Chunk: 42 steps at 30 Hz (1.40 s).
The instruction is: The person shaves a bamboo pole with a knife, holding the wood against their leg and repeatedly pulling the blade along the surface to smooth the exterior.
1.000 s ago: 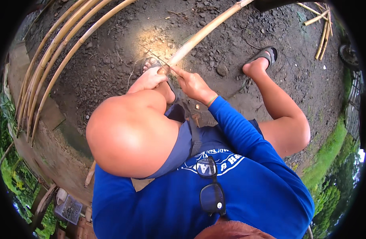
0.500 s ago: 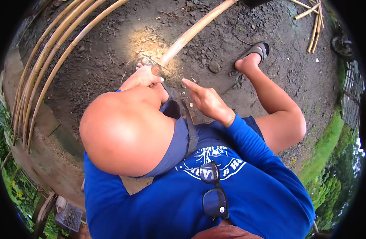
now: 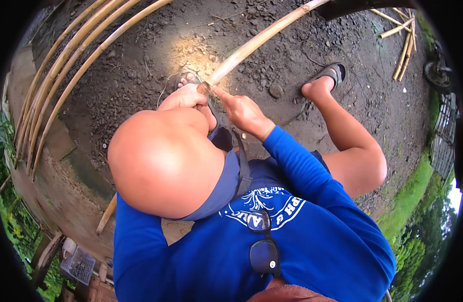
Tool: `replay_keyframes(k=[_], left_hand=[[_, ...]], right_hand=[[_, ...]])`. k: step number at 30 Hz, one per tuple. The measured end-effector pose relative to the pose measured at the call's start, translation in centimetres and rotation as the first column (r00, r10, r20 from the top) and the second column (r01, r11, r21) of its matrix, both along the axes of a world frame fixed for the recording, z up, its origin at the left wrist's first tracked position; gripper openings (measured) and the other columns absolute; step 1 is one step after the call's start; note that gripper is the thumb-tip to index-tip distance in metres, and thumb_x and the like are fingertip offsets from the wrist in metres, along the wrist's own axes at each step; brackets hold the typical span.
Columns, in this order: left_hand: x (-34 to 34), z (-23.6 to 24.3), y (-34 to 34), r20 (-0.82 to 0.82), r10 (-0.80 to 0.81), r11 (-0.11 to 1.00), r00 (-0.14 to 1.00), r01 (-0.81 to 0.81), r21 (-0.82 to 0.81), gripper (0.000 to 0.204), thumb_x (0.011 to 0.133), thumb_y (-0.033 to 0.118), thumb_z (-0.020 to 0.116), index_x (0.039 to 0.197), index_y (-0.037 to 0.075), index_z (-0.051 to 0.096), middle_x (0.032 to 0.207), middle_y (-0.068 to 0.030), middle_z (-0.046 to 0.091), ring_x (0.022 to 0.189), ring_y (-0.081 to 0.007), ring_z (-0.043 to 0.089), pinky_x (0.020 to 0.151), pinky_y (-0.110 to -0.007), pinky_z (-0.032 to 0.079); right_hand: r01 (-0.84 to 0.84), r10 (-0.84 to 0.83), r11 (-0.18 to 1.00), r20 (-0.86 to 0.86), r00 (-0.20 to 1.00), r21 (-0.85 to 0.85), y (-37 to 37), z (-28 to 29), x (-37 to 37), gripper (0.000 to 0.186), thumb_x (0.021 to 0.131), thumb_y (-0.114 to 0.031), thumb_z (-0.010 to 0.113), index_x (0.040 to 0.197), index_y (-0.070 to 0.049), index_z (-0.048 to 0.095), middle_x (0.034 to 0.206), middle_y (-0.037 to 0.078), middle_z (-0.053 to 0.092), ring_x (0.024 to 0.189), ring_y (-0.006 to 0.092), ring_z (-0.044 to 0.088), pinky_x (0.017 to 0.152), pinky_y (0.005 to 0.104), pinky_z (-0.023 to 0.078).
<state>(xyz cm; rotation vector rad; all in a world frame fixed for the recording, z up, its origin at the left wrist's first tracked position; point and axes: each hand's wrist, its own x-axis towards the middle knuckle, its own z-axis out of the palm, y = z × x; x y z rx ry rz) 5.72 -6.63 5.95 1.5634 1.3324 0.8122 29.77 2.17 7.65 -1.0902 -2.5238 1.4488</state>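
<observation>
A pale bamboo pole (image 3: 261, 41) slants from the top of the view down to my left foot. My left hand (image 3: 183, 99) is closed around its near part, beside the raised left knee, which hides part of the wrist. The pole looks orange-brown at that grip. My right hand (image 3: 245, 115) is just right of the pole, its index finger stretched out to touch the bamboo near the left hand. Its other fingers are curled in, and what they hold, if anything, is hidden. A bright patch lights the ground (image 3: 194, 53) beside the pole.
Several long bamboo poles (image 3: 73, 58) lie along the left. Shorter bamboo pieces (image 3: 405, 53) are at the upper right, near a dark wheel (image 3: 437, 75). A stone (image 3: 276, 90) sits near my sandaled right foot (image 3: 324, 80). A plastic crate (image 3: 79, 264) stands lower left.
My right hand has moved left and up until its index finger meets the bamboo pole beside my left hand. My left hand keeps its grip. The whole view has shifted slightly.
</observation>
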Motion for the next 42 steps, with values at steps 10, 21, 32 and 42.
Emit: replay_keyframes(k=[10,21,32,42], left_hand=[[-0.1,-1.1,0.1,0.116,0.11,0.851,0.987,-0.033,-0.525,0.009,0.09,0.008,0.071,0.098,0.005,0.069,0.091,-0.0062,0.065,0.087,-0.0207,0.064,0.077,-0.035,0.049],[0.3,-1.1,0.6,0.179,0.055,0.926,0.982,0.017,-0.377,0.006,0.089,0.004,0.071,0.09,0.008,0.066,0.087,-0.0048,0.059,0.084,-0.0203,0.059,0.075,-0.034,0.045],[0.0,-5.6,2.0,0.096,-0.016,0.918,0.995,0.053,-0.394,0.006,0.09,0.008,0.063,0.086,0.006,0.059,0.079,-0.0005,0.052,0.074,-0.011,0.054,0.066,-0.032,0.042],[-1.3,-11.0,2.4,0.046,-0.231,0.93,0.972,0.235,-0.284,0.012,0.078,0.011,0.075,0.087,0.005,0.07,0.073,-0.0128,0.058,0.074,-0.0338,0.061,0.066,-0.041,0.046]], right_hand=[[0.045,-0.032,0.99,0.096,0.995,-0.13,-1.5,4.5,6.7,0.055,0.102,-0.006,0.059,0.156,-0.012,0.057,0.094,0.034,0.069,0.086,0.052,0.07,0.076,0.0562,0.056],[0.043,-0.042,0.998,0.028,0.999,-0.05,-1.6,2.2,6.3,0.049,0.103,-0.009,0.058,0.151,-0.013,0.061,0.092,0.033,0.069,0.083,0.0521,0.069,0.072,0.0567,0.055],[-0.01,0.012,0.999,0.05,0.999,-0.035,0.0,1.1,4.1,0.049,0.103,-0.013,0.058,0.152,-0.016,0.061,0.094,0.033,0.07,0.085,0.0523,0.07,0.076,0.0581,0.056],[-0.017,0.016,0.999,0.054,0.998,0.033,1.8,-2.1,0.8,0.047,0.103,-0.012,0.057,0.15,-0.013,0.063,0.094,0.034,0.069,0.086,0.0519,0.07,0.076,0.0574,0.056]])
